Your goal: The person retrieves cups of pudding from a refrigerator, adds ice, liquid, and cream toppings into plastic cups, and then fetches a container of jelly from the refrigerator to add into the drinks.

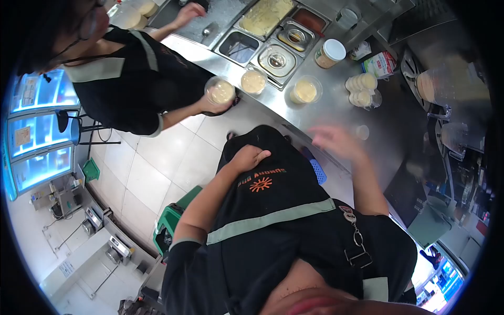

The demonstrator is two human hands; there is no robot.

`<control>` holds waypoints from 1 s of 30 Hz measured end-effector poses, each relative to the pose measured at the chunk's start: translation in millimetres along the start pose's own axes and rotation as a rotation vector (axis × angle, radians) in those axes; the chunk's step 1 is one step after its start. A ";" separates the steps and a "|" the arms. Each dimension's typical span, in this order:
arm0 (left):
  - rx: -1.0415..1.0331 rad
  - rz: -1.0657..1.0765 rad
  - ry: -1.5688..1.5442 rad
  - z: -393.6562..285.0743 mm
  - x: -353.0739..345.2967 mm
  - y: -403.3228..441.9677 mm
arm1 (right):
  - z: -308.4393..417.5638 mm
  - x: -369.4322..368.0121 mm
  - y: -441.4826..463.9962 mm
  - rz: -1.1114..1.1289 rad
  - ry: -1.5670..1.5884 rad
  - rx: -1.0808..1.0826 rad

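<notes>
My left hand (251, 158) rests against the front of my black apron (278, 199), its fingers curled in and no object showing in it. My right hand (336, 140) is blurred by motion over the counter's front edge; its fingers look stretched out, with nothing visible in them. Beyond it on the steel counter stands a clear cup of pale yellow food (305, 90). Another filled cup (253, 81) sits to the left. A small clear cup or lid (362, 132) lies just right of my right hand, faint in the blur.
A co-worker's hand (214, 101) at left holds a filled clear cup (222, 92). Metal food pans (277, 59) are set into the counter (328, 110). A white-lidded tub (330, 53) and stacked small cups (361, 89) stand to the right. A green bin (169, 223) is on the floor.
</notes>
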State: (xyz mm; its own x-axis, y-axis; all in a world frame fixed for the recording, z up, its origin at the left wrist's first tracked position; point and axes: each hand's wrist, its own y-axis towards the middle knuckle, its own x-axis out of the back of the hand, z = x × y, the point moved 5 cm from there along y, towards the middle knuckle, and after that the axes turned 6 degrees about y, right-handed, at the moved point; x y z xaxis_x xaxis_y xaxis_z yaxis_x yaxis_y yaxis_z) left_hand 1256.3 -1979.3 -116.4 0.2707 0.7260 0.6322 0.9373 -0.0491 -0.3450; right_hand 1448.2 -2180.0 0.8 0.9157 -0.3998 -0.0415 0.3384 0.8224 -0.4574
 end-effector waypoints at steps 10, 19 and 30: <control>0.336 -0.177 -0.827 150.2 -33.4 -163.6 | -117.4 -203.3 88.7 0.363 -0.319 -0.171; 0.197 -0.126 -0.791 249.8 -11.2 -379.0 | -289.3 -293.2 187.5 0.195 -0.821 -0.214; 0.402 -0.116 -0.862 455.2 4.7 -497.0 | -277.7 -406.5 288.3 0.243 -1.110 -0.598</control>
State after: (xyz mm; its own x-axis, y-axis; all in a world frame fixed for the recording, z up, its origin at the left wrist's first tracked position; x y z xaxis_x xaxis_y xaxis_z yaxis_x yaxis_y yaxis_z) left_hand 691.9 -1639.3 -257.8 -0.2238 0.9746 0.0049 0.7595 0.1776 -0.6258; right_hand 1113.3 -1892.7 -360.9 0.7266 0.5218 0.4470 0.2527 0.4020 -0.8801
